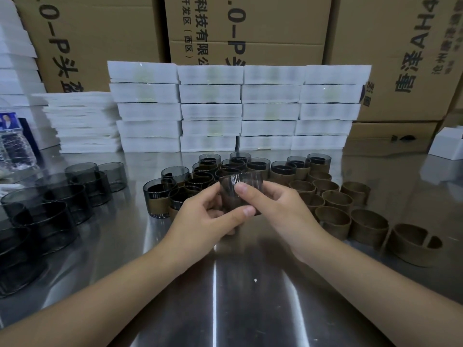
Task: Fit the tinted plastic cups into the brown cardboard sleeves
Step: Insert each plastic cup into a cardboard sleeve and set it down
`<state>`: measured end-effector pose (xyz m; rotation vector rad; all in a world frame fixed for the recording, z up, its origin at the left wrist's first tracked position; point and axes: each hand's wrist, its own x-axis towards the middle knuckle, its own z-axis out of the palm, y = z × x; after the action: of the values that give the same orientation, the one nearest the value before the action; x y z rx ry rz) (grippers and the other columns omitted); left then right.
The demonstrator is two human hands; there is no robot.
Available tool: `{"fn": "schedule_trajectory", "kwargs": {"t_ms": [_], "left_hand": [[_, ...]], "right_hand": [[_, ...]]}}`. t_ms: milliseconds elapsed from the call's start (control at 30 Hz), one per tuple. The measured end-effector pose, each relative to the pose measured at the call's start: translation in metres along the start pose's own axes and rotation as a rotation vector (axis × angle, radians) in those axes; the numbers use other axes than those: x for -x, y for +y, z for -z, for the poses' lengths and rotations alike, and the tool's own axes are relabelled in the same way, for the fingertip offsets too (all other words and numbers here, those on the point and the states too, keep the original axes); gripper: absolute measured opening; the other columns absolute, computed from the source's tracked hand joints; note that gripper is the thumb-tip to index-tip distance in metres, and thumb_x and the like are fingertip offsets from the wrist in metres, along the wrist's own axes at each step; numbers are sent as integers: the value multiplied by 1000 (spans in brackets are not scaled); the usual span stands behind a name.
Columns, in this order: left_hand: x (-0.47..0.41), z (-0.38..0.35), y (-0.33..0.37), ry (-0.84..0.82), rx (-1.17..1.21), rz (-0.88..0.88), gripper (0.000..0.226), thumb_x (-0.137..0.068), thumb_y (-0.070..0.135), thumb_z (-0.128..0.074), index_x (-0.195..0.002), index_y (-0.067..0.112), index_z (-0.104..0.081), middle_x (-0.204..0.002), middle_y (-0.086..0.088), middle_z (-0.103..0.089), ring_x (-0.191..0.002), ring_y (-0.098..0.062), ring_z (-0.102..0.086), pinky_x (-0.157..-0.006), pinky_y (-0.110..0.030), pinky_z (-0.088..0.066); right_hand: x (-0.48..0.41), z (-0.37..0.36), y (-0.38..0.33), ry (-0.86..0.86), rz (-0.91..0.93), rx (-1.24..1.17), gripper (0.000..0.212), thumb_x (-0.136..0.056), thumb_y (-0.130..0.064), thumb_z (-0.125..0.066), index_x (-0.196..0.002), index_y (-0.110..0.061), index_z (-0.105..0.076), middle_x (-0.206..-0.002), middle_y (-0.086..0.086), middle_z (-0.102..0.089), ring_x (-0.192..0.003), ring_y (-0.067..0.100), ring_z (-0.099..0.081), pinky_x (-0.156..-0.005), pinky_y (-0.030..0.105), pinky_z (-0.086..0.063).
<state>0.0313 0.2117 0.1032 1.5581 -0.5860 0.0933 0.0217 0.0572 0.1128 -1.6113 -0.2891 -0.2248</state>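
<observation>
Over the steel worktop (238, 296), both hands hold one tinted cup (246, 180).
Left hand (208, 219) and right hand (283, 209) curl their fingers (241, 190) round it, thumbs on its near wall. Its lower half looks brown, but I cannot tell if a sleeve is on it. Sleeved cups (156, 199) cluster just behind; empty brown sleeves (368, 227) stand right, bare cups (57, 196) left. Cartons (250, 21) behind white foam packs (210, 106) read "0-P", "有限公", "开发区(西区)".

Head-worn view, angled down, close over table (250, 296)
</observation>
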Motion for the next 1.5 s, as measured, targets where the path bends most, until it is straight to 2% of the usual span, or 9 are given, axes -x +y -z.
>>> {"fn": "schedule_trajectory", "kwargs": {"t_ms": [100, 233, 333, 567, 700, 867, 1100, 1367, 1500], "left_hand": [[2, -1, 2, -21, 72, 69, 45, -53, 47, -76, -95, 31, -71, -80, 6, -75, -72, -11, -71, -64, -20, -57], [3, 1, 4, -91, 187, 185, 40, -63, 39, -85, -101, 32, -73, -99, -3, -76, -83, -18, -74, -65, -21, -56], [3, 2, 5, -182, 316, 243, 27, -77, 30, -76, -104, 30, -74, -108, -4, -74, -90, -17, -73, -72, -22, -56], [2, 4, 6, -312, 479, 244, 52, -61, 40, -89, -109, 31, -72, -113, -4, -72, -99, -20, -71, -78, -25, -56], [2, 3, 3, -237, 411, 226, 34, -68, 26, -78, -102, 32, -74, -104, -4, -74, -89, -16, -72, -74, -24, -57], [2, 2, -1, -170, 271, 181, 42, -70, 14, -77, -109, 28, -69, -101, -6, -74, -92, -16, -70, -74, -25, -56], [3, -1, -2, -163, 187, 132, 41, -71, 11, -74, -110, 15, -62, -85, 2, -73, -81, -10, -69, -72, -28, -58], [2, 1, 1, -148, 160, 138, 34, -70, 19, -75, -101, 32, -70, -80, 2, -73, -68, -10, -66, -63, -22, -55], [2, 1, 1, -154, 180, 162, 35, -71, 20, -74, -104, 28, -68, -75, 5, -71, -63, -9, -64, -61, -24, -56]], "right_hand": [[-1, 3, 0, -11, -51, 20, 65, -49, -70, -70, -88, -18, -77, -88, -3, -77, -84, 6, -71, -71, 14, -52], [-4, 5, 0, -50, -113, 23, 83, -40, -84, -70, -92, -20, -77, -94, 0, -76, -97, 14, -70, -96, 32, -48], [-4, 4, -2, -87, -133, -59, 88, -45, -80, -71, -102, -14, -74, -99, 6, -76, -96, 17, -70, -92, 32, -48], [-1, 1, -5, -103, -160, -110, 86, -58, -69, -66, -116, -5, -65, -108, 14, -72, -106, 28, -67, -103, 42, -46], [1, -1, -7, -42, -135, -87, 80, -61, -63, -77, -113, -3, -65, -100, 12, -74, -93, 19, -68, -93, 35, -49], [1, -5, -5, 52, -45, -10, 72, -53, -60, -82, -102, -11, -63, -76, -9, -72, -72, 0, -68, -61, 14, -49], [0, -7, 5, 179, 41, 177, 70, -42, -71, -72, -96, -28, -58, -85, -10, -74, -82, 5, -70, -79, 32, -56], [0, -6, 1, 120, 51, 24, 80, -41, -68, -77, -99, -17, -59, -76, -14, -73, -73, 0, -69, -62, 14, -50], [1, -3, -2, 84, -9, -26, 85, -39, -68, -73, -101, -12, -61, -76, -10, -74, -72, 1, -70, -61, 12, -48]]}}
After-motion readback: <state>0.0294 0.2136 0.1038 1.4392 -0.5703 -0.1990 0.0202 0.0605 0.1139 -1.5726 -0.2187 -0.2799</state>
